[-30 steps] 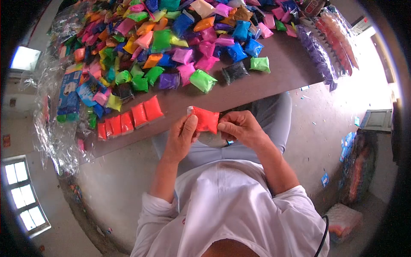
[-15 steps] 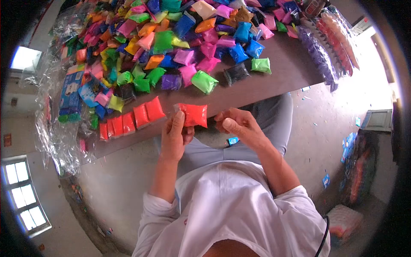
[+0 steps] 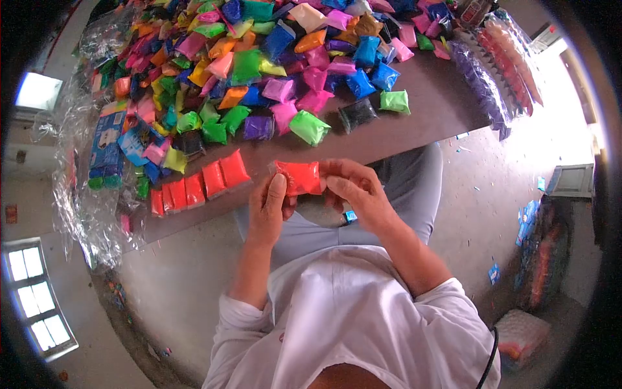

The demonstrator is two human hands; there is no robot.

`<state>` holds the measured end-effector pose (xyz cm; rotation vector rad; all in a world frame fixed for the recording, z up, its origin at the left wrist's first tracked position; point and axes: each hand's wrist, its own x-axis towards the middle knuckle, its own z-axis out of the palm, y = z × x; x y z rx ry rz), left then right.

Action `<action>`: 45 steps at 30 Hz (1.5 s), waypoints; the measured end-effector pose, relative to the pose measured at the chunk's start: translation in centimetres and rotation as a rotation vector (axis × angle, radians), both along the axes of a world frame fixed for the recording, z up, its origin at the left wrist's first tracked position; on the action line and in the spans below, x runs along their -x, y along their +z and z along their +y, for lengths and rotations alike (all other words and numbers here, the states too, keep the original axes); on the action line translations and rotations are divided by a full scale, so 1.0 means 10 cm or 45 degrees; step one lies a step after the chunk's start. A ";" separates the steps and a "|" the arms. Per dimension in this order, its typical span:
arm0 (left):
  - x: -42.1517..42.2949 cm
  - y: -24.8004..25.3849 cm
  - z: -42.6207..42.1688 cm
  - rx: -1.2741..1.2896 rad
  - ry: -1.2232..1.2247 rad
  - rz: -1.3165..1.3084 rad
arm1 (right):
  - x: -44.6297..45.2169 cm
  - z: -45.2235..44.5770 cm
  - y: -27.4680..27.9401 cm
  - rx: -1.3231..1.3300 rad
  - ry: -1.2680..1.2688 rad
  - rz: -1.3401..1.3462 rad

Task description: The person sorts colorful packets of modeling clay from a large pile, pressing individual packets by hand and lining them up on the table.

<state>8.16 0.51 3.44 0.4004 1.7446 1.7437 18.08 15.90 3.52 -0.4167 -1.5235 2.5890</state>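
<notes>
A small, plump red packet in clear film is held up just off the table's near edge. My left hand is closed on its left end, thumb on top. At the packet's right end, the fingers and thumb of my right hand pinch the edge. Left of my hands, a row of several similar red packets lies along the near edge of the table. A light green packet and a purple packet lie just beyond my hands.
A large heap of multicoloured packets covers the far part of the brown table. Crumpled clear plastic hangs over the left end, near a blue printed box. Long bags of purple packets lie at the right end.
My right hand has come to the right end of the red packet and now grips it. My left hand and the packet have shifted slightly right.
</notes>
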 end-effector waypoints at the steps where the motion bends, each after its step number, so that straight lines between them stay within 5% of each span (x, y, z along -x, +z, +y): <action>1: -0.02 0.01 0.00 0.054 0.035 -0.022 | 0.01 -0.01 0.05 -0.017 -0.115 -0.090; 7: -0.04 0.07 0.00 0.110 -0.100 0.103 | 0.10 -0.01 -0.13 -0.255 -0.257 -0.058; 12: -0.03 0.07 0.01 0.039 -0.181 0.144 | 0.10 0.03 -0.18 -0.081 -0.533 -0.091; 16: -0.02 0.04 -0.01 0.090 -0.096 0.119 | -0.07 0.24 -0.47 -0.204 -0.387 -0.026; 18: -0.02 0.03 0.00 0.089 -0.106 0.127 | -0.12 0.23 -0.56 -0.522 -0.238 -0.181; 21: -0.07 0.09 0.07 0.092 -0.141 0.175 | -0.09 0.08 0.02 -0.198 -0.005 -0.160; 24: -0.05 0.05 0.09 0.044 -0.199 0.202 | -0.07 0.06 0.01 -0.261 0.047 -0.052; 26: -0.04 0.01 0.07 0.002 -0.231 0.186 | -0.06 0.06 -0.06 -0.347 -0.050 0.007; 28: -0.04 -0.01 0.07 -0.033 -0.225 0.102 | -0.01 0.09 -0.18 -0.823 -0.197 0.361; 31: -0.03 -0.02 0.06 -0.118 -0.314 0.042 | -0.09 0.11 -0.10 -1.095 -0.223 0.328; 37: -0.03 -0.06 0.02 -0.237 -0.420 -0.186 | -0.06 0.09 -0.08 -1.055 -0.444 0.444; 44: -0.06 -0.08 0.08 -0.105 -0.202 -0.183 | -0.05 0.07 -0.23 -1.125 -0.281 0.561; 45: -0.05 -0.04 0.09 -0.046 -0.186 -0.135 | -0.07 0.02 -0.23 -0.821 -0.284 0.449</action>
